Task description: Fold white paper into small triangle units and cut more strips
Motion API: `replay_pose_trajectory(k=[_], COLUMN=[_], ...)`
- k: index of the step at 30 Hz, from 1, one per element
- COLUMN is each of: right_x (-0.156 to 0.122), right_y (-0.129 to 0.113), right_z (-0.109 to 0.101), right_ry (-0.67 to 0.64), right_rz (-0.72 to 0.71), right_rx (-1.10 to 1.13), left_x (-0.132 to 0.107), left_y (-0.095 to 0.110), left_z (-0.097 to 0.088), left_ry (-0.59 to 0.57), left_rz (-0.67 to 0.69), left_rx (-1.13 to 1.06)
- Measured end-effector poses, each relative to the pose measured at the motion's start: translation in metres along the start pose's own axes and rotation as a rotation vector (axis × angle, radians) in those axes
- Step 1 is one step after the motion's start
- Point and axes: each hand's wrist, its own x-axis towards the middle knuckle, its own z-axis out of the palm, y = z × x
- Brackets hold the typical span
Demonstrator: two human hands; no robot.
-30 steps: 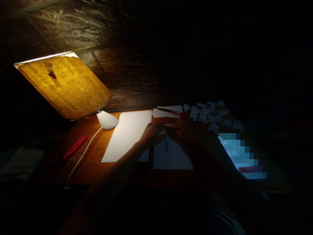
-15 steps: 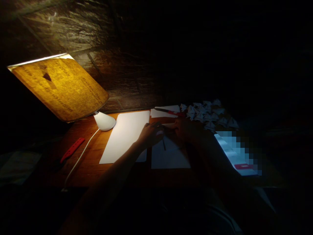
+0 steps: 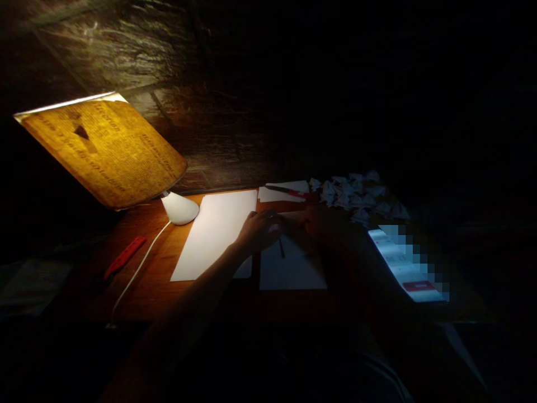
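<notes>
My left hand [image 3: 260, 226] has its fingers bent over a small piece of white paper [image 3: 292, 214]. At the other end of that paper is my right hand [image 3: 319, 224], closed and in deep shadow; its fingertips barely show. Both hands are above a white sheet [image 3: 289, 274] lying on the wooden table. On this sheet a thin dark stick-like thing [image 3: 282, 247] points away from my left hand; I cannot tell what it is. Left of it lies a larger stack of white paper [image 3: 213, 235], brightly lit.
A lit lamp [image 3: 104, 151] with a printed shade stands at the left, its white cord [image 3: 140, 268] crossing the table. A red-handled tool [image 3: 125, 257] lies nearby. Behind are paper scraps [image 3: 283, 191], a red-and-black tool [image 3: 289, 192], several folded paper pieces [image 3: 346, 193]; a lit phone [image 3: 398, 263] is at right.
My right hand has shifted slightly to the right along the small paper. My left hand has stayed nearly still. The phone's screen shows sharper markings.
</notes>
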Motion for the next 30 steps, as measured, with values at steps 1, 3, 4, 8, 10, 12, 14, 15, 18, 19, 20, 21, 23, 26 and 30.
replay_pose_trajectory(k=[1, 3, 4, 8, 10, 12, 14, 15, 18, 19, 20, 21, 23, 26, 30], right_x=[-0.001, -0.002, -0.003, -0.007, -0.008, -0.009, -0.009, -0.009, -0.009, -0.009, -0.01, -0.01, -0.009, -0.007, -0.005], right_y=[-0.001, -0.002, -0.002, -0.002, -0.002, -0.003, -0.003, -0.004, -0.007, -0.008, -0.009, -0.01, -0.01, -0.006, -0.004], right_z=[-0.002, -0.007, -0.009, -0.014, -0.015, -0.014, -0.012, -0.01, -0.008, -0.007, -0.007, -0.007, -0.005, -0.001, 0.004], right_ry=[-0.013, -0.032, -0.039, -0.071, -0.074, -0.06, -0.036, -0.02, 0.024, 0.034, 0.04, 0.042, 0.045, 0.048, 0.032], right_rz=[0.018, 0.057, 0.076, 0.14, 0.138, 0.122, 0.108, 0.109, 0.102, 0.09, 0.069, 0.039, -0.02, -0.073, -0.078], right_rx=[-0.009, -0.011, -0.003, 0.016, 0.004, -0.015, -0.044, -0.06, -0.1, -0.108, -0.114, -0.118, -0.125, -0.132, -0.124], left_x=[0.0, 0.0, 0.0, 0.0, 0.0, 0.0, 0.0, 0.0, 0.0, 0.0, 0.0, 0.0, 0.0, 0.0, 0.001], left_y=[0.0, 0.0, 0.0, -0.001, 0.0, 0.0, 0.0, 0.0, 0.0, 0.0, 0.0, 0.0, 0.0, -0.001, -0.003], left_z=[0.0, 0.0, 0.0, 0.001, 0.001, 0.001, 0.001, 0.001, 0.002, 0.002, 0.002, 0.003, 0.003, 0.004, 0.006], left_ry=[-0.001, 0.0, 0.002, 0.014, 0.011, 0.003, -0.005, -0.009, -0.012, -0.014, -0.015, -0.014, -0.01, -0.005, 0.006], left_rz=[-0.002, 0.002, 0.004, 0.009, 0.007, 0.002, 0.004, 0.01, 0.03, 0.036, 0.042, 0.047, 0.055, 0.062, 0.061], left_rx=[-0.001, -0.001, -0.002, -0.018, -0.016, 0.003, 0.027, 0.037, 0.071, 0.083, 0.094, 0.102, 0.109, 0.102, 0.09])
